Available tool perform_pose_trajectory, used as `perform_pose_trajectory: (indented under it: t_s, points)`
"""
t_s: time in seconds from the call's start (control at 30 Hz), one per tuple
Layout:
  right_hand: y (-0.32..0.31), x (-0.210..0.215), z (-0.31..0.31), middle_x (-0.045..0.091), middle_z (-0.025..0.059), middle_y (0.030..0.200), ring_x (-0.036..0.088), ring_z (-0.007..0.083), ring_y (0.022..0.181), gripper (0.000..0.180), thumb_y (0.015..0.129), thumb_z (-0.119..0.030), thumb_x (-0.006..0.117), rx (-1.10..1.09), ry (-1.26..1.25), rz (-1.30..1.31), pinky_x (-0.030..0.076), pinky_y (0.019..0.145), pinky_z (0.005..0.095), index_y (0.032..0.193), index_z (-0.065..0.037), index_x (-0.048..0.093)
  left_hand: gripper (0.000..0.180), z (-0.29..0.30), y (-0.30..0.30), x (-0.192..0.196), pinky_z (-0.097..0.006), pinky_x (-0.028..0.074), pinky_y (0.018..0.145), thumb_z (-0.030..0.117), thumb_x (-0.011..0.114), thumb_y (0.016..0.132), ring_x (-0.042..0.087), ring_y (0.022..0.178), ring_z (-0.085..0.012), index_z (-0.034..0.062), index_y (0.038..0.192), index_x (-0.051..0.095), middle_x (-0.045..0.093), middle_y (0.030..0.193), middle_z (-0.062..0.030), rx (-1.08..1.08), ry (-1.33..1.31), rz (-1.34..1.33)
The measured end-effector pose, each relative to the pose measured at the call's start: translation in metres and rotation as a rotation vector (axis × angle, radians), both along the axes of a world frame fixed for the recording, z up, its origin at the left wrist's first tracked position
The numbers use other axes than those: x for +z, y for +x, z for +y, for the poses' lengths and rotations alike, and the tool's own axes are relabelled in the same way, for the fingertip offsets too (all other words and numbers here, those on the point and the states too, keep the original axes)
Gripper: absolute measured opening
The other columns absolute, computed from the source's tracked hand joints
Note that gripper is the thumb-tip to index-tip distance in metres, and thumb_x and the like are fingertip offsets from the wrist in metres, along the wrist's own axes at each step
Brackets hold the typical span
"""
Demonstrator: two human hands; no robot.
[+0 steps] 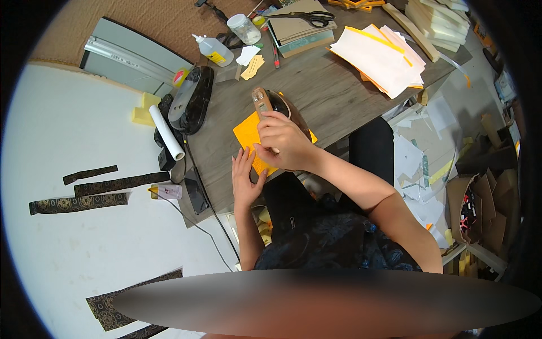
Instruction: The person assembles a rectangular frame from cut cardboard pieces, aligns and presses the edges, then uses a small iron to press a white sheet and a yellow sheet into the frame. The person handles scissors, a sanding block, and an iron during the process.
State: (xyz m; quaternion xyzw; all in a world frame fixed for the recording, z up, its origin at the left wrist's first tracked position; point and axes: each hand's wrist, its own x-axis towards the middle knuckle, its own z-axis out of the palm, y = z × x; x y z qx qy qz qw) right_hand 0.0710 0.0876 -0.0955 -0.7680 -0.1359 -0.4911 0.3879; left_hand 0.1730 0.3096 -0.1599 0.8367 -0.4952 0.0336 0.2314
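Note:
My right hand (287, 140) is wrapped round the handle of a brown and black iron (293, 114). The iron rests on a yellow-orange sheet (246, 133) near the front edge of the grey wooden table. I cannot tell whether the sheet is cloth or paper; the iron and my right hand cover much of it. Beside them, my left hand (247, 179) lies with fingers apart on the sheet's near left edge, holding nothing. A dark iron stand (193, 104) with a clear cover is on the table to the left.
Behind are a glue bottle (214, 52), a jar (244, 30), a red cutter (276, 57) and scissors (302, 18) on boards. White and orange sheets (379, 61) lie right. Leftward are a white roll (166, 133), a phone (196, 193), a cord (210, 202) and patterned strips (101, 185).

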Motion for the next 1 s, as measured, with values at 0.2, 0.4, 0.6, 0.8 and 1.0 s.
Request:
perform_pose_trajectory:
  t_s: [0.2,0.4,0.6,0.8,1.0]
  points:
    - [-0.005,0.003,-0.009,0.064,0.0080,0.071,0.065,0.0265,0.085,0.019,0.081,-0.005,0.074,0.010,-0.008,0.012,0.049,0.107,0.0482,0.065,-0.001,0.063,0.062,-0.001,0.000,0.001,-0.058,0.023,0.125,0.030,0.076,0.089,0.041,0.148,-0.0413,0.0047,0.143,0.059,0.052,0.154,-0.0201,0.004,-0.006,-0.003]
    - [-0.006,-0.002,-0.016,0.063,0.0066,0.071,0.066,0.0249,0.086,0.020,0.080,-0.003,0.074,0.045,-0.005,0.052,0.049,0.107,0.0476,0.064,-0.001,0.061,0.059,0.002,-0.002,0.003,-0.057,0.023,0.125,0.030,0.077,0.089,0.042,0.147,-0.0414,0.0029,0.139,0.061,0.053,0.152,-0.0201,0.022,-0.036,0.009]
    - [-0.027,0.020,-0.036,0.069,0.0058,0.080,0.069,0.0253,0.105,0.018,0.080,-0.013,0.081,0.191,-0.090,0.347,0.039,0.118,0.0512,0.072,-0.003,0.067,0.058,0.004,-0.004,-0.002,-0.056,0.023,0.126,0.031,0.076,0.090,0.042,0.148,-0.0373,0.0040,0.139,0.061,0.054,0.152,-0.0163,0.042,-0.078,0.000]
    - [-0.021,0.047,-0.046,0.065,0.0306,0.125,0.064,0.0449,0.121,0.074,0.085,-0.034,0.076,-0.182,-0.157,0.705,0.046,0.111,0.0501,0.146,-0.002,0.049,0.061,0.007,-0.003,-0.005,-0.056,0.023,0.126,0.040,0.072,0.092,0.041,0.149,-0.0358,0.0061,0.142,0.061,0.054,0.153,-0.0154,0.064,-0.073,0.027]
    - [0.018,0.080,-0.097,0.068,0.0336,0.118,0.067,0.0465,0.112,0.091,0.085,-0.030,0.072,-0.096,-0.452,1.191,0.052,0.099,0.0493,0.159,0.004,0.031,0.060,0.005,-0.003,-0.003,-0.056,0.025,0.126,0.040,0.072,0.091,0.045,0.145,-0.0365,0.0025,0.137,0.064,0.059,0.147,-0.0173,0.052,-0.170,0.026]
